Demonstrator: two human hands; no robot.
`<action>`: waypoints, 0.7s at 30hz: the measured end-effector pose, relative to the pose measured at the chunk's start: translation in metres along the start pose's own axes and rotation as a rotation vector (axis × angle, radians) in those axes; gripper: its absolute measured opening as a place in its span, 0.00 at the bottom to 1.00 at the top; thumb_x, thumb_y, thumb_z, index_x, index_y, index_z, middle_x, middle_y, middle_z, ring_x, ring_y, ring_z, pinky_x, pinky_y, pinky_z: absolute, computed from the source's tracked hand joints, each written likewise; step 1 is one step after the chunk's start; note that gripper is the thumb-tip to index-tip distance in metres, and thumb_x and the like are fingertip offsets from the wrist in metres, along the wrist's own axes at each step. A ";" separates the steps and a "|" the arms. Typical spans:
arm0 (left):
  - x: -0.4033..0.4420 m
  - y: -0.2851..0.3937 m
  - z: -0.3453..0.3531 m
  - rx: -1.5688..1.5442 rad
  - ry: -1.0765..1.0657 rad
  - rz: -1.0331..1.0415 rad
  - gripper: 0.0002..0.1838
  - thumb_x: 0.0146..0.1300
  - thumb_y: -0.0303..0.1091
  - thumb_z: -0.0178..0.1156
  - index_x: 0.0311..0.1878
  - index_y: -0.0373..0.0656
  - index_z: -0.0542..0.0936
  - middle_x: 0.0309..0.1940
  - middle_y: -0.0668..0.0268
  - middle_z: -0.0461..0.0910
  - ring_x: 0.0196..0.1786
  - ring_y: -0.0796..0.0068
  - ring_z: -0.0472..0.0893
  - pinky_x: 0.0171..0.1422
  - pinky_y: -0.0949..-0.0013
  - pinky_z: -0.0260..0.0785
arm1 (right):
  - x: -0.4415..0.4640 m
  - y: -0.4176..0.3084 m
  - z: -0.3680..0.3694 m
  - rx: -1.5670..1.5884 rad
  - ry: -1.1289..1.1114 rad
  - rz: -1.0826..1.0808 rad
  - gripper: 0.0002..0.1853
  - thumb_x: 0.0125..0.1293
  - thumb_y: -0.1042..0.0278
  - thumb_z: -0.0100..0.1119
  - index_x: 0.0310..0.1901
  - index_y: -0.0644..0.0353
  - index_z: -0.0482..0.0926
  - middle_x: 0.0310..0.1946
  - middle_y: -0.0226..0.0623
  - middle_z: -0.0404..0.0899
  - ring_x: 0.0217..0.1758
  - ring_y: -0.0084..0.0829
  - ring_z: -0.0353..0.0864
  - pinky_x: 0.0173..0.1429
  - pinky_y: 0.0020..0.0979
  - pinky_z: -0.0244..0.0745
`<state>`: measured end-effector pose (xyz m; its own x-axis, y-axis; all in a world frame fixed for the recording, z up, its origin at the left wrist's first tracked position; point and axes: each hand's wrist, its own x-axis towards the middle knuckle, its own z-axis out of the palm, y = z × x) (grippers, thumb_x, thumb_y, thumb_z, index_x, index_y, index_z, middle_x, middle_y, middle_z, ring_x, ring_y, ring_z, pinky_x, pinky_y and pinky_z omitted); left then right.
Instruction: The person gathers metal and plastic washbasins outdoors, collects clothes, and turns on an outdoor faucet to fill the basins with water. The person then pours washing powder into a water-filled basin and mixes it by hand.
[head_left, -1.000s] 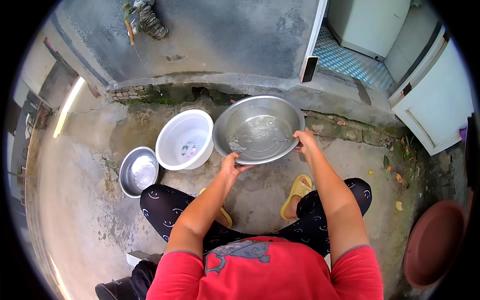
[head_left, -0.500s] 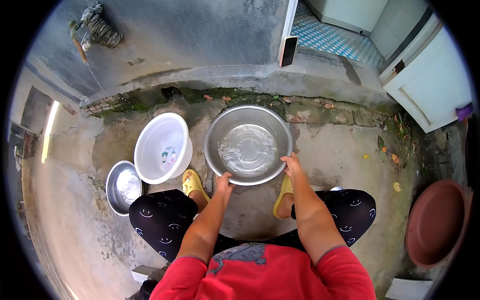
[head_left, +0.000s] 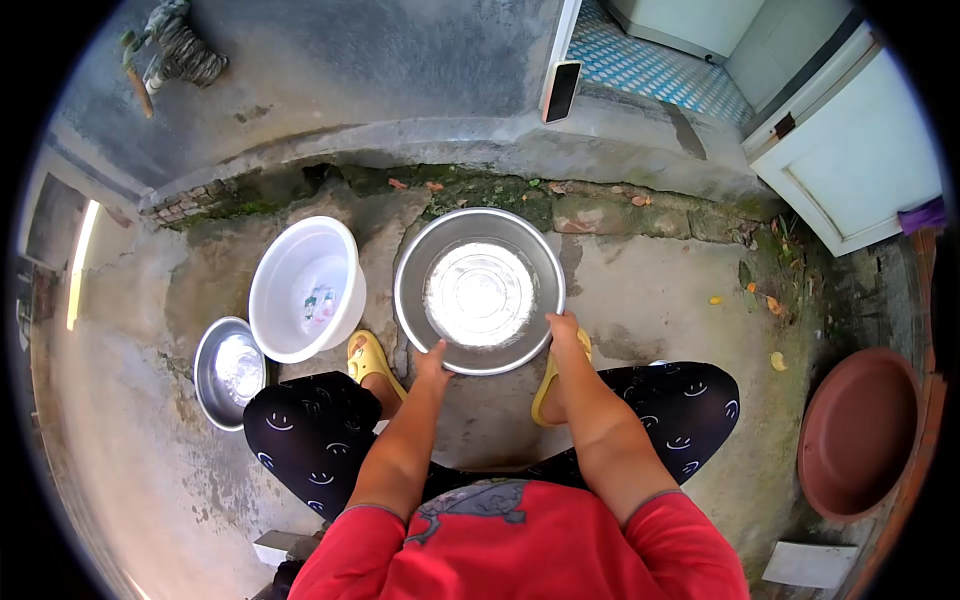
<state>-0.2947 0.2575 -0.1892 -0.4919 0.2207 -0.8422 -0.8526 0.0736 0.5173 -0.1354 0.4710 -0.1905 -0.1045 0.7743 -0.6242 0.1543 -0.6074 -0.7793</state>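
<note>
A wide metal basin [head_left: 480, 300] is in front of me between my feet, its bottom shining brightly. My left hand [head_left: 433, 362] grips the near left part of its rim, thumb over the edge. On the near right part of the rim, my right hand [head_left: 563, 328] is closed in the same way. The fingers under the rim are hidden. To the left, nearest my left hand, stands a white plastic basin [head_left: 345, 318] with a printed pattern on its bottom. Beside that is a smaller metal basin [head_left: 232, 372], partly behind my knee.
A reddish-brown basin [head_left: 860, 435] lies at the far right. Along the wall runs a mossy, broken strip [head_left: 600, 215] with fallen leaves. A phone [head_left: 562, 91] leans by the doorway, and a white door [head_left: 860, 150] stands ajar. A wrapped tap [head_left: 180, 50] is at upper left.
Water moving in the metal basin no longer shows; its bottom now gleams evenly. Both hands keep their grip on the rim. The whole view has shifted slightly.
</note>
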 end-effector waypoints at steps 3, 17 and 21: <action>-0.009 0.007 0.005 0.016 -0.018 0.083 0.33 0.58 0.23 0.54 0.65 0.52 0.53 0.62 0.53 0.59 0.62 0.53 0.65 0.56 0.44 0.66 | 0.005 -0.037 0.016 -0.041 0.119 -0.317 0.23 0.56 0.78 0.52 0.56 0.67 0.65 0.49 0.43 0.72 0.49 0.34 0.73 0.52 0.31 0.68; -0.154 -0.022 0.135 0.706 -0.914 0.681 0.19 0.65 0.37 0.50 0.57 0.39 0.70 0.52 0.55 0.74 0.55 0.67 0.74 0.58 0.68 0.65 | -0.273 -0.266 -0.100 -0.033 -0.224 -1.074 0.09 0.66 0.68 0.49 0.42 0.62 0.76 0.39 0.35 0.79 0.43 0.23 0.76 0.46 0.24 0.68; -0.170 -0.043 0.164 0.539 -0.937 0.587 0.19 0.67 0.39 0.48 0.58 0.40 0.69 0.51 0.59 0.74 0.52 0.70 0.73 0.55 0.70 0.65 | -0.169 -0.201 -0.155 -0.208 -0.069 -0.610 0.18 0.67 0.57 0.49 0.52 0.59 0.73 0.52 0.35 0.74 0.55 0.27 0.71 0.53 0.31 0.66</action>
<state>-0.1451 0.3763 -0.0434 -0.2702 0.9524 -0.1414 -0.2536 0.0713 0.9647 0.0032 0.4896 0.0801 -0.2954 0.9520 -0.0802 0.2338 -0.0093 -0.9722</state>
